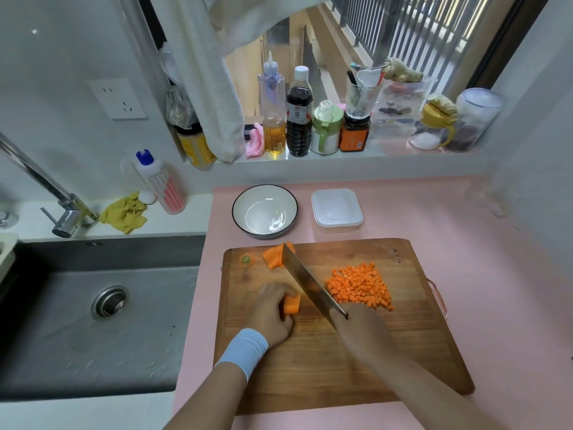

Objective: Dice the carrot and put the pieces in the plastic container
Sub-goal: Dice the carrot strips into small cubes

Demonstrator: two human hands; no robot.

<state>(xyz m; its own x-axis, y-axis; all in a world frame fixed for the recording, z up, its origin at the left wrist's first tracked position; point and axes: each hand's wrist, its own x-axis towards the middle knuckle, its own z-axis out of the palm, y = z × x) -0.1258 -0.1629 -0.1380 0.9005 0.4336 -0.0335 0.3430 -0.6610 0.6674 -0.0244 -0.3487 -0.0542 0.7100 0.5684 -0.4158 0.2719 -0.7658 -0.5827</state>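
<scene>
Curled around a short carrot chunk [292,304], my left hand [273,315] pins it to the wooden cutting board [403,352], fingers bent over its top and near side. My right hand [359,330] is closed around the handle of a broad knife [310,283]. The handle itself is hidden under the hand. The blade runs diagonally away from me, just beside the chunk's cut face.

A heap of diced carrot [359,285] lies on the board to the right of the blade. A larger uncut carrot piece [273,257] sits at the board's far edge, partly behind the knife tip, with the trimmed carrot top [246,260] near it. The plastic container [337,211] stands on the pink counter just beyond the board, beside a white bowl [265,211]. No carrot shows in it, and I cannot tell whether its lid is on.

I judge the main risk to be the blade meeting my left fingertips, because the chunk is short and leaves little to hold. It could also slip or tip under pressure and spoil the cut. Later, sweeping the heap toward the container could scatter dice onto the counter.
</scene>
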